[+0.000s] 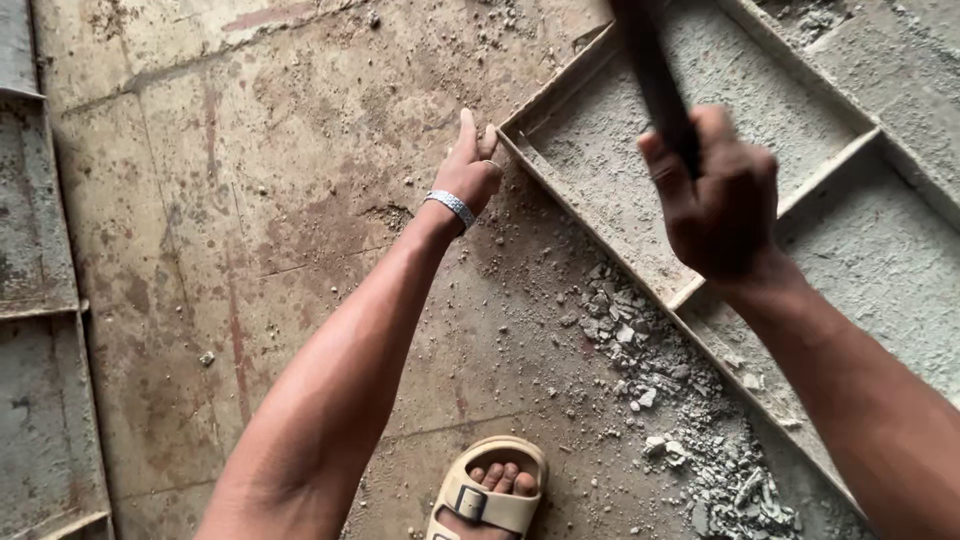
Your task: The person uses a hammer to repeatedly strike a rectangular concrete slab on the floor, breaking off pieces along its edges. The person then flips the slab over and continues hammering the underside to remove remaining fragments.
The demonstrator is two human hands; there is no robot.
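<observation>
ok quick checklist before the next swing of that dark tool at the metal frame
1. Grip: right hand wrapped around the dark blurred tool handle: ok.
2. Tool head: out of view above the picture: cannot tell.
3. Left hand away from the strike zone: it rests at the corner of the grey cement-crusted metal frame: not ok.
4. Foot: toes bare in the beige sandal, beside the grey rubble pile: not ok.
5. Frame steadied: the left hand alone touches it: cannot tell.

Flat daylight is falling on a stained, dusty concrete floor (pixel 250 250), with grey rubble (pixel 680 410) lying scattered.
</observation>
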